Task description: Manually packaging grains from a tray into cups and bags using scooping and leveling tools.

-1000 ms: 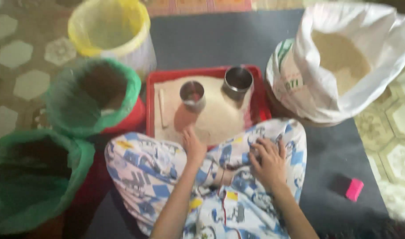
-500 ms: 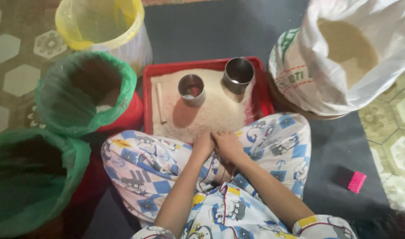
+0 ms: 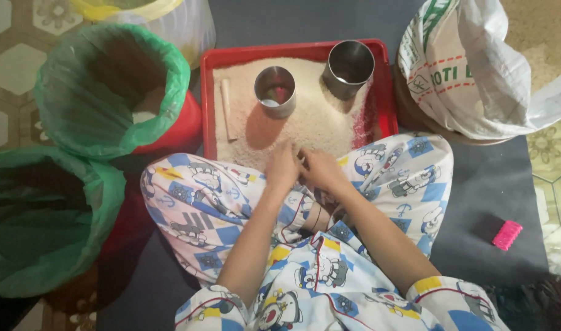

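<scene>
Soft daylight, mild shadows, slight blur

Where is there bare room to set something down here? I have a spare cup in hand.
Free: dark mat between the white sack and the pink block; mat strip above the red tray. Crowded: the tray, with grain, two metal cups and a stick; green-lined buckets fill the left.

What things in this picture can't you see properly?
Head view, the only one:
- Fingertips of left hand and right hand: pressed together, so any grip is hidden.
- Yellow-lined bin: cut off by the top edge.
- Dark green bag: inside lost in shadow.
- White sack: cut off at the right edge.
</scene>
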